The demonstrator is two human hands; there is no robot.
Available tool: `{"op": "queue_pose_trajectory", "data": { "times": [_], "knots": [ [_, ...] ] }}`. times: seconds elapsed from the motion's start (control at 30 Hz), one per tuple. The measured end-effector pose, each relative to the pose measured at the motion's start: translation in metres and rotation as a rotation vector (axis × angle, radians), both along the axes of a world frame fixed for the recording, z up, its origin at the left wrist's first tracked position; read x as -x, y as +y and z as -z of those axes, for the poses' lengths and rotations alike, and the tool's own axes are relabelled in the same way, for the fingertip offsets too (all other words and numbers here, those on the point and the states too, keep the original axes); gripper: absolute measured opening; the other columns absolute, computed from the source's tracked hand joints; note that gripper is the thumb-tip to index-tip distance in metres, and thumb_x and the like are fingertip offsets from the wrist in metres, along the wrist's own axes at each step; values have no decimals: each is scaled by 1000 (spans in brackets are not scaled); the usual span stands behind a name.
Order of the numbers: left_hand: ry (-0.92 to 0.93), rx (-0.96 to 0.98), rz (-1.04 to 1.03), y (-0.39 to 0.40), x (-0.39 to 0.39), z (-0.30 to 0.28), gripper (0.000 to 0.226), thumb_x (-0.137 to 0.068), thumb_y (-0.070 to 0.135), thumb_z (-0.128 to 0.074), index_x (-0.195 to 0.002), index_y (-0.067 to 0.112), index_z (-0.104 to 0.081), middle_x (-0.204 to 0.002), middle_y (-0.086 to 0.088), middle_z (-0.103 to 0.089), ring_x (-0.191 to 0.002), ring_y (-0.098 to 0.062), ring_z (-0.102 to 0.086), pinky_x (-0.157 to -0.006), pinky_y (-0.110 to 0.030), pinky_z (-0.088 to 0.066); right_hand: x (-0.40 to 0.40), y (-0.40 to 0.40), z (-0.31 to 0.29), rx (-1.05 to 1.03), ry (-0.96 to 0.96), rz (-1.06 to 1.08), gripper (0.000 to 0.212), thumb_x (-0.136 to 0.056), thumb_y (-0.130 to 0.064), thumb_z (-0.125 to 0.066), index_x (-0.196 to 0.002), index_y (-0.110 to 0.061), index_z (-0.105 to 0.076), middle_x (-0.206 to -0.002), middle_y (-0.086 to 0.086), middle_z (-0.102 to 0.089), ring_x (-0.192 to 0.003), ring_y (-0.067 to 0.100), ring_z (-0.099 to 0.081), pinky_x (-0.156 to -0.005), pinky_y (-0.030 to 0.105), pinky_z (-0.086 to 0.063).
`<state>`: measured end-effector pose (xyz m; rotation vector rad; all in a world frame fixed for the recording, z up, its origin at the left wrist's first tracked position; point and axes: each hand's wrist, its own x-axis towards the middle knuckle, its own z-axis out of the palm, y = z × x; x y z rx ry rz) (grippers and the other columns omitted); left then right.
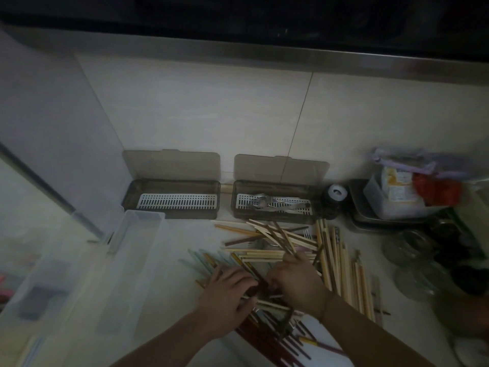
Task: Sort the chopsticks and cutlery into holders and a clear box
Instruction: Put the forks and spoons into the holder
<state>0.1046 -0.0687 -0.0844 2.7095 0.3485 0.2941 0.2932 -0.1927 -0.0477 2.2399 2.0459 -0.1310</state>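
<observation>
- The chopsticks [285, 250] lie in a loose, crossed heap on the pale countertop [185, 234], lower centre to lower right of the frame: mostly light wooden ones, some dark brown or reddish, a few pale blue at the heap's left edge.
- Your right hand [296, 282] has its fingers curled round a small bundle of brown chopsticks [284, 238] that fans up and to the left.
- Your left hand [227, 292] rests on the heap with fingers bent over dark chopsticks; whether it grasps any, you cannot tell in this dim view.
- Two smoky brown holders stand open against the wall tiles. The left holder [172, 198] shows only its white slotted tray.
- The right holder [274, 203] has metal cutlery [267, 202] lying on its tray.
- A clear box [105, 274] sits at the lower left; its contents are blurred.
</observation>
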Motion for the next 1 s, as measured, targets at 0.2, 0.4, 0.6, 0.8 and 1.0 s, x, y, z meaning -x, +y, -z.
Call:
{"op": "queue_pose_trajectory", "data": {
  "times": [0.2,0.4,0.6,0.8,1.0],
  "knots": [
    [195,90,-145,-15,-25,-10,43,-92,57,-34,-110,31,-64,-113,17,-60,-123,-7,-40,-115,-44,-10,1,-8,-12,-210,-28,65,20,-59,-31,-72,-77,-31,-63,-66,-10,-62,-76,18,-58,-75,35,-31],
    [15,88,-127,-12,-27,7,27,-88,50,-50,-71,32,-62,-75,20,-58,-87,-4,-51,-88,-35,-41,-18,-37,-21,-392,-40,119,21,-65,-43,-72,-82,-31,-66,-78,-13,-66,-77,19,-59,-78,37,-36],
    [-221,207,-100,20,-47,-3,13,-85,30,-62,-74,23,-65,-92,14,-64,-97,-8,-54,-86,-35,-50,-61,-50,-12,-440,141,410,25,-80,-24,-53,-98,-32,-69,-89,-12,-68,-79,15,-63,-73,30,-41],
    [246,-75,-308,56,-91,-47,67,-96,48,-41,-156,26,-21,-166,3,-4,-153,-26,1,-118,-60,2,-113,22,-34,-410,353,615,30,-73,8,-65,-82,-20,-65,-85,-6,-55,-78,13,-56,-68,17,-41],
    [604,-85,-352,62,-99,-59,77,-100,50,-35,-158,19,3,-166,-2,13,-150,-31,20,-111,-69,15,-133,81,-30,-183,292,611,35,-79,11,-56,-100,-11,-73,-108,8,-67,-104,25,-56,-94,30,-42]
  ]
}}
